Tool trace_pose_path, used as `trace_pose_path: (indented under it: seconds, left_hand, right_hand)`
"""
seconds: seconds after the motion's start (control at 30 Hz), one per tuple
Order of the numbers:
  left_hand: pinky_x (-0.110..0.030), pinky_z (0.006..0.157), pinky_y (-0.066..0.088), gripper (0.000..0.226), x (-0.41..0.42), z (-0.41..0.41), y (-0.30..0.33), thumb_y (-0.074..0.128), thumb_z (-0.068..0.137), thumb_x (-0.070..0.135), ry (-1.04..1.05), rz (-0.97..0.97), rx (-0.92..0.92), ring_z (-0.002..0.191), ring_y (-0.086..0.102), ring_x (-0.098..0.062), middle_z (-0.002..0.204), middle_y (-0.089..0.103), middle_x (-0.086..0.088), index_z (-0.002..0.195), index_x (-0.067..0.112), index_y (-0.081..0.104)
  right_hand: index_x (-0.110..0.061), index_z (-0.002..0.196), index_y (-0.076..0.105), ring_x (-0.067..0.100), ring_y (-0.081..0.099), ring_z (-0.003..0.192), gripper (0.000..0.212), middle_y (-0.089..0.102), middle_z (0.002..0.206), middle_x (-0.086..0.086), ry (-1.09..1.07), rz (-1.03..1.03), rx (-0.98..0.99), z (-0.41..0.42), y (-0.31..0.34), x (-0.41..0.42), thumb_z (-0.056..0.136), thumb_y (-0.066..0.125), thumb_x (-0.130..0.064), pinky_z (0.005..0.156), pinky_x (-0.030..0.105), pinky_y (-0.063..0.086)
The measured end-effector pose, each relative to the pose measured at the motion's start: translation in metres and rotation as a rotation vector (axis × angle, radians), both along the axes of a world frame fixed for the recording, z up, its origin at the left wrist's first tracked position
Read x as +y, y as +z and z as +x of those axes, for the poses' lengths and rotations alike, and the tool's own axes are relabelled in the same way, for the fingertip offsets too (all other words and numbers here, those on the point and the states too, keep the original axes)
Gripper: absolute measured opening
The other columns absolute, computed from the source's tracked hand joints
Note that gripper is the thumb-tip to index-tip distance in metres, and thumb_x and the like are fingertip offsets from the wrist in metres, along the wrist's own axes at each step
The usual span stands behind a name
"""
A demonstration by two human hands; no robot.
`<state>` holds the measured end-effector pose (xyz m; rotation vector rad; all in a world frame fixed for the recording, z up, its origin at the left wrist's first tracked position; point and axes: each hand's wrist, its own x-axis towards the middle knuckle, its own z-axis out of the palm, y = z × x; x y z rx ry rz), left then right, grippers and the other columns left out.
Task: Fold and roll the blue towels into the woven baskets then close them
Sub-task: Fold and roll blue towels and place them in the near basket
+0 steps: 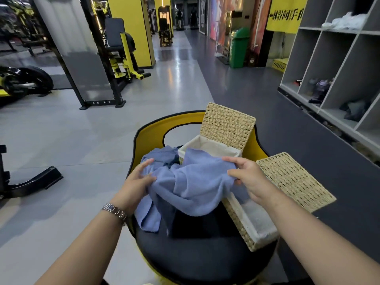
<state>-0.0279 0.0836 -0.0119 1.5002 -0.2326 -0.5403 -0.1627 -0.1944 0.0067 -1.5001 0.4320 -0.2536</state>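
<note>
A crumpled blue towel (193, 186) hangs between my two hands above a round black cushioned seat (201, 256). My left hand (137, 177) pinches its left part, and my right hand (248, 177) pinches its right edge. Another blue towel (162, 156) lies bunched behind the first. Two woven baskets with white liners stand open: a far basket (205, 146) with its lid (227, 125) raised upright, and a near basket (250, 223) on the right with its lid (294, 179) flipped back to the right. The near basket's far end is hidden by the towel.
The seat has a yellow backrest (152, 132) with a cut-out. Grey cubby shelves (333, 64) line the right wall. Black and yellow gym machines (121, 50) stand at the left, and a green bin (238, 48) is farther back. A grey floor aisle runs ahead.
</note>
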Motion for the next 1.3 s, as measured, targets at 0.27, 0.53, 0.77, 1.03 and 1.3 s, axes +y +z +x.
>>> trace_pose_path:
  seconds: [0.27,0.53,0.77,1.03,1.3]
  left_hand:
    - [-0.026,0.074,0.054,0.014,0.012,-0.034,0.049,0.061,0.090,0.019,0.158,-0.021,-0.018,0.093,0.059,-0.025,0.094,0.063,-0.012,0.094,0.006,0.061]
    - [-0.018,0.066,0.057,0.033,0.038,-0.039,0.119,0.051,0.091,-0.006,0.068,-0.018,-0.072,0.095,0.063,-0.019,0.108,0.065,-0.013,0.121,0.008,0.057]
    - [-0.027,0.081,0.054,0.026,0.037,-0.050,0.174,0.054,0.094,0.009,0.170,-0.178,-0.077,0.089,0.060,-0.014,0.095,0.064,-0.003,0.119,0.007,0.055]
    - [-0.021,0.077,0.050,0.022,0.044,-0.064,0.192,0.068,0.084,0.010,0.244,0.246,-0.498,0.083,0.063,-0.012,0.092,0.068,-0.006,0.105,0.016,0.067]
    - [-0.016,0.061,0.043,0.007,0.046,-0.072,0.196,0.068,0.084,0.010,0.314,0.384,-0.721,0.068,0.058,-0.011,0.071,0.063,0.004,0.087,0.016,0.068]
  right_hand:
    - [-0.001,0.096,0.069,0.008,0.063,0.062,0.011,0.067,0.078,0.001,-0.135,-0.051,-0.076,-0.023,0.046,0.011,0.085,0.065,-0.001,0.043,0.014,0.047]
    - [-0.009,0.098,0.066,0.022,0.061,0.095,0.019,0.066,0.102,0.013,-0.099,0.103,-0.193,-0.045,0.098,-0.010,0.089,0.057,0.004,0.091,0.034,0.048]
    - [-0.005,0.107,0.064,0.013,0.067,0.084,0.023,0.068,0.096,0.010,-0.085,-0.024,-0.289,-0.061,0.148,-0.009,0.087,0.059,0.005,0.079,0.023,0.055]
    - [-0.006,0.110,0.067,0.011,0.063,0.089,0.028,0.068,0.095,0.001,-0.144,-0.295,-0.275,-0.067,0.167,-0.009,0.082,0.067,0.002,0.074,0.008,0.050]
    - [-0.005,0.109,0.069,-0.001,0.060,0.080,0.031,0.068,0.099,0.005,-0.190,-0.563,-0.281,-0.086,0.171,-0.002,0.079,0.071,0.001,0.067,0.002,0.046]
